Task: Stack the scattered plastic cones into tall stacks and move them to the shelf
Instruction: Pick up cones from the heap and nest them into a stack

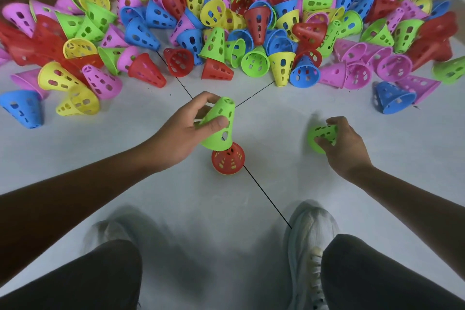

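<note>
The red cone point(228, 158) is standing upright on the pale floor point(276, 184), its tip hiding under the green cone point(218, 125) that the left hand point(187, 131) is gripping just above it — thumb across the near wall, fingers curling behind, narrow end tilting up and away. To the right of the red cone, the right hand point(346, 145) is clutching a second green cone point(320, 138), blurred and partly covered by fingers, its wide mouth facing left. Beyond the red cone the cone pile point(226, 20) is running out of view at the top and both sides, while nearer the viewer both shoes point(310, 246) are smearing into blur.
</note>
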Demonstrator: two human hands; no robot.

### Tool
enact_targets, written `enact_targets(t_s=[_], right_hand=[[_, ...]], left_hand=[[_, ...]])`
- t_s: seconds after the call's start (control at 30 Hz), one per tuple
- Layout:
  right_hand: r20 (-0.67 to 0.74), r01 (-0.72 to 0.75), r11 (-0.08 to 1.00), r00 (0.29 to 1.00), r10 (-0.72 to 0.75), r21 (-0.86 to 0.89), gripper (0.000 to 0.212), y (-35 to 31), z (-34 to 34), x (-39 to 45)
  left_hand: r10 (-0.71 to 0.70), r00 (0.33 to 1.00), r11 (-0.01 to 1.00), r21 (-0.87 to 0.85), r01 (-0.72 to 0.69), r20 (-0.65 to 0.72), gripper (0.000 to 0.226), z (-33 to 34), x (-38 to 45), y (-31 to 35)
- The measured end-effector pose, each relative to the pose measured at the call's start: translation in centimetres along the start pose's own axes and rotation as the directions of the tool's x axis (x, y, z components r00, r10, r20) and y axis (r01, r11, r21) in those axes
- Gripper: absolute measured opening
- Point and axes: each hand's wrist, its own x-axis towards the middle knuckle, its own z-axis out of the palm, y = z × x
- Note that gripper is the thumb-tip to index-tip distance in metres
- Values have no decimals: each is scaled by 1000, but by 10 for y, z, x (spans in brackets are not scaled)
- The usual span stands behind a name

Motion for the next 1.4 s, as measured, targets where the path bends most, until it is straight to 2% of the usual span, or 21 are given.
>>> enact_targets(t_s=[0.13,0.27,0.5,0.67,0.87,1.07,1.2,1.33,1.4], right_hand=[[11,21,999,1000,-21,35,46,-6,1,-3],[11,82,987,996,-84,135,48,-26,5,-8],[31,200,931,975,-220,306,48,-78,9,-28],[50,292,878,941,-334,379,48,-115,11,-51],[195,422,860,853,-484,288,54,-127,20,-68],[350,431,886,814,-464,172,52,-126,38,-69],[355,388,911,839,-412,138,46,-127,52,-70],[302,353,931,881,-364,93,44,-131,66,-73],[266,313,948,911,-316,57,42,-136,73,-76]], left_hand=[[4,999,1000,-3,-4,40,38,7,-1,-5],[6,998,989,146,-16,69,32,19,-3,-20],[52,998,953,301,-45,-17,40,33,-8,-41],[95,994,936,344,-74,-47,41,33,-9,-53],[95,995,870,489,-66,-35,54,9,-16,-75],[62,987,860,510,23,-148,54,-43,-31,-92],[69,976,864,502,46,-208,40,-71,-45,-97],[48,972,857,510,80,-232,44,-98,-67,-106],[57,967,845,527,85,-247,35,-114,-77,-111]])
